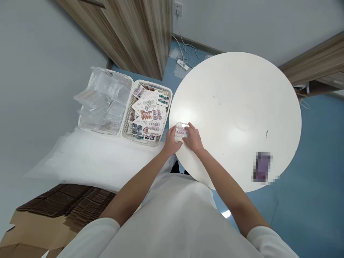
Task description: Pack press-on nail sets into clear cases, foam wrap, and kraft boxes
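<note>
My left hand (pixel 171 142) and my right hand (pixel 194 139) meet at the near left edge of a round white table (pixel 236 111). Between them they grip a small clear plastic case (pixel 181 130) with pinkish press-on nails inside, held just above the tabletop. Both hands have their fingers curled around the case's sides. Just left of the hands stands a white basket (pixel 128 133) holding several cards of coloured press-on nails (pixel 148 115).
A second white basket (pixel 84 126) of empty clear plastic cases (pixel 103 98) sits at the far left. Brown flat items (pixel 67 202) fill a cardboard box at the lower left. A blurred dark object (pixel 262 167) lies on the table's right. A power strip (pixel 182 65) lies on the floor.
</note>
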`<state>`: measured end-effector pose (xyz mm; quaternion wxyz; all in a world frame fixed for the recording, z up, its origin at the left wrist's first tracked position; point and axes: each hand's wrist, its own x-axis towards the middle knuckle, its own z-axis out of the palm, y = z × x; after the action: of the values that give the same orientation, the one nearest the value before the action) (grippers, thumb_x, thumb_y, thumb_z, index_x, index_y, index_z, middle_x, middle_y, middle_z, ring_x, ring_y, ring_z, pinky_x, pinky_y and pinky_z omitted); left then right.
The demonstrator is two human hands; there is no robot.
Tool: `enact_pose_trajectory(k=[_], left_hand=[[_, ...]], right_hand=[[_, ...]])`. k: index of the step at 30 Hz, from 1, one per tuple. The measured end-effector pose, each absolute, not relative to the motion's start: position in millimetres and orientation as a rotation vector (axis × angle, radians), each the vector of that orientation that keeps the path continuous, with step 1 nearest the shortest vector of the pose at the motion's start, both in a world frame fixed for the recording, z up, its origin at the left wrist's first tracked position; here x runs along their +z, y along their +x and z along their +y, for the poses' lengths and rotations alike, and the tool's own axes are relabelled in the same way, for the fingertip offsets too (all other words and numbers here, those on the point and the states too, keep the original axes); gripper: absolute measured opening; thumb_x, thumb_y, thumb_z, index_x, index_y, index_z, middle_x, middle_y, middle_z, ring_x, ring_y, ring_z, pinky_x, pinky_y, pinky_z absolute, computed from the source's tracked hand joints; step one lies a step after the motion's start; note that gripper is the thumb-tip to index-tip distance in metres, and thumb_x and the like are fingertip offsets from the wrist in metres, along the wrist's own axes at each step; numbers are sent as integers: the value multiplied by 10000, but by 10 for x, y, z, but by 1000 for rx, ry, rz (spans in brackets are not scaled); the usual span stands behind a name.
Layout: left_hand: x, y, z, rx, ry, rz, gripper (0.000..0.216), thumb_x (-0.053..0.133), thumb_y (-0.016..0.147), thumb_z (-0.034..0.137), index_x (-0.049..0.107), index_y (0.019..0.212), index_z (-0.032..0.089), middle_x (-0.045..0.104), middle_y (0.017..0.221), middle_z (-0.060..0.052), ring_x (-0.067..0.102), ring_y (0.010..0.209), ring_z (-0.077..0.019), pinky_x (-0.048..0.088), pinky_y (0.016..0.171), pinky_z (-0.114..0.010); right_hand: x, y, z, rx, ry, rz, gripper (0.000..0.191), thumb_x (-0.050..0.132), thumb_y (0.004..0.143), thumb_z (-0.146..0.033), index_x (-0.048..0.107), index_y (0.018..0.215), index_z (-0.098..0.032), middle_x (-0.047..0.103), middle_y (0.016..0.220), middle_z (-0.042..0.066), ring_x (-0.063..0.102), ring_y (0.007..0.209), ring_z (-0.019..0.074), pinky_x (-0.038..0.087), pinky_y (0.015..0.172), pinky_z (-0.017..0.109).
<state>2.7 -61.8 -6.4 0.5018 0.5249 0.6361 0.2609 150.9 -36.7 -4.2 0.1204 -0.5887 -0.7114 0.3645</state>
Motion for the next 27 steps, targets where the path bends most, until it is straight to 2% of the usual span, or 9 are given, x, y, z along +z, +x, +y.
enact_pose_trajectory(k=[6,14,17,19,23,25,27], left_hand=[[-29,76,-717,625,1362,1520,845,522,662,136,86,1382,218,136,1447,-85,104,1328,-268,118,1074,-475],[-68,44,-736,657,1371,1525,906,548,661,165,2,1384,193,24,1466,-95,22,1339,-259,94,1082,-457],[-56,53,-771,678,1364,1526,913,560,651,166,16,1383,192,29,1466,-99,20,1339,-267,84,1080,-469],[-44,72,-811,698,1344,1541,914,563,644,162,26,1383,197,30,1465,-98,17,1338,-270,79,1080,-474],[-32,109,-949,697,1318,1596,901,572,651,185,44,1381,162,51,1457,-129,35,1337,-273,132,1075,-458],[-21,119,-1064,680,1338,1626,858,560,671,206,78,1376,133,122,1440,-151,99,1329,-271,179,1065,-447],[8,131,-1220,659,1378,1666,780,533,700,229,140,1365,115,218,1409,-157,184,1308,-265,212,1055,-435]], right_hand=[[-80,1499,-393,1001,-1729,-2100,533,542,712,-214,373,1217,-194,222,1406,109,331,1201,300,331,946,478],[-92,1553,-486,1052,-1708,-2090,794,561,716,-289,113,1367,-216,109,1445,111,148,1311,294,252,1012,491],[-37,1573,-620,1124,-1669,-2056,839,574,709,-285,73,1379,-216,107,1448,102,108,1325,276,231,1032,478],[21,1599,-743,1196,-1676,-1956,865,586,701,-300,56,1381,-219,133,1442,104,154,1315,267,250,1029,468],[156,1738,-1018,1404,-1778,-1589,885,597,691,-353,47,1375,-241,191,1417,122,409,1175,232,391,941,410],[225,1858,-1149,1468,-1824,-1483,823,586,695,-354,114,1361,-253,253,1390,122,489,1086,208,427,896,388],[302,1999,-1272,1542,-1846,-1457,698,564,708,-339,232,1316,-251,420,1275,106,559,957,178,454,842,373]])
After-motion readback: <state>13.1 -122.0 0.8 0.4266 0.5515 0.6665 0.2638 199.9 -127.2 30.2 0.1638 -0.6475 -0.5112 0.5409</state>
